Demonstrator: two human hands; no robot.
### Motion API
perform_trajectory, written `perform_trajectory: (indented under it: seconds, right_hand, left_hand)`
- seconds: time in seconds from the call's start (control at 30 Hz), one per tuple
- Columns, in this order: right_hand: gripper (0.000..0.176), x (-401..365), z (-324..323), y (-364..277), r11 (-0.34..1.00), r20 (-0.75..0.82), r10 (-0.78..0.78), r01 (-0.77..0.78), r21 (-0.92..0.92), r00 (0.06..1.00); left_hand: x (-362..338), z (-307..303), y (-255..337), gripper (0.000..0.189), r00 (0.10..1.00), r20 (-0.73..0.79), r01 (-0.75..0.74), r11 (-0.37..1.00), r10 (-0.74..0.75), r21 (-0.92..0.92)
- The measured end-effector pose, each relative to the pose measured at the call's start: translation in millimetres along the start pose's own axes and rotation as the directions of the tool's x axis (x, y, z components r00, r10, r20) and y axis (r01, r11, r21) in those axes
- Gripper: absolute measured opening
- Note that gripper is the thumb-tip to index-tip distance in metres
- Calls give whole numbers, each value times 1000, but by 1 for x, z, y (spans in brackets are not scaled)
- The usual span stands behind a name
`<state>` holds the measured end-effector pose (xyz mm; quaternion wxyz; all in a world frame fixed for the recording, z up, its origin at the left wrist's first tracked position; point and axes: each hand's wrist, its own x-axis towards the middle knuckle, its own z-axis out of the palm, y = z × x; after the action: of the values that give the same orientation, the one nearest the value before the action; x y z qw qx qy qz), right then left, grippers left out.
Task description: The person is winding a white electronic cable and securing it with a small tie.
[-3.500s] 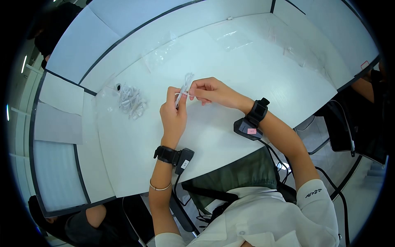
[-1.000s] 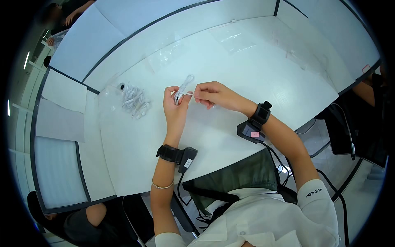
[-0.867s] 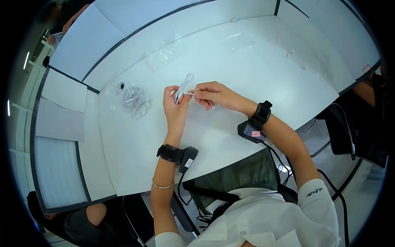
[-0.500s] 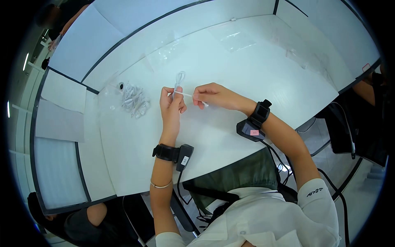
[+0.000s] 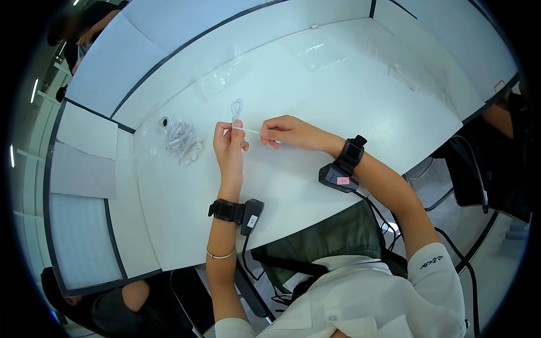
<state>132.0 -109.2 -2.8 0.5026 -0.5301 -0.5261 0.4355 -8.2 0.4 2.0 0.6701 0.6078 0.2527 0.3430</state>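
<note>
- Left hand (image 5: 229, 143): thumb and fingers pinch a coiled white cable (image 5: 236, 108), its loop pointing to twelve o'clock.
- Right hand (image 5: 284, 132), at three o'clock from the left: fingertips pinch a white strand (image 5: 251, 130) (nearly straight between the hands).
- Tangled white cables (image 5: 183, 142): at nine o'clock from the left hand, on the white table (image 5: 338, 107).
- Clear plastic bag (image 5: 321, 54): table's far side, one o'clock from the right hand.

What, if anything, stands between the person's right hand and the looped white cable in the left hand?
Nothing visible stands in the way. The right hand pinches a free length of the white cable, which spans the open gap to the left hand.
</note>
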Motion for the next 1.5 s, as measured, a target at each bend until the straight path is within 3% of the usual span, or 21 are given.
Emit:
perform_trajectory:
  seconds: [0.23,0.33,0.47,0.57,0.73,0.83,1.0,1.1,1.3,1.4,1.5]
  right_hand:
    - [23,1,2,0,1000,-50,7,-6,20,999]
    - [25,-1,-1,-2,1000,-39,20,-21,-14,999]
    - [23,-1,-12,3,997,-19,36,-38,-69,999]
    - [21,1,-16,13,998,12,-15,15,-54,1000]
    - [20,-2,-14,-1,991,-9,53,-54,-123,999]
    - [20,-2,-9,2,995,-33,-35,32,-99,999]
    - [19,-2,0,-8,976,-109,-188,174,-127,976]
    - [18,-4,0,-13,983,-110,-148,133,-128,983]
    - [18,-3,0,-11,980,-131,-165,147,-134,978]
    - [18,0,-2,-3,982,-226,-163,135,-134,960]
    - [18,6,-8,5,995,-289,-86,98,28,953]
  left_hand:
    - [-2,2,1,19,998,50,35,993,-29,-110]
    - [-3,-3,4,18,976,219,30,995,-7,-100]
    - [-2,-7,20,19,872,435,173,973,-225,156]
    - [-1,-14,21,20,800,531,157,952,-279,263]
    - [0,-16,17,18,719,560,113,865,-411,489]
    - [-2,-13,9,27,752,581,50,905,-313,423]
    - [-4,-10,14,42,809,513,10,879,-288,477]
    - [-3,-8,13,43,816,521,-11,895,-250,446]
    - [-2,-9,8,23,813,537,4,925,-224,379]
    - [-2,-10,10,15,809,532,25,918,-252,396]
    - [-3,-8,18,19,830,509,32,930,-229,366]
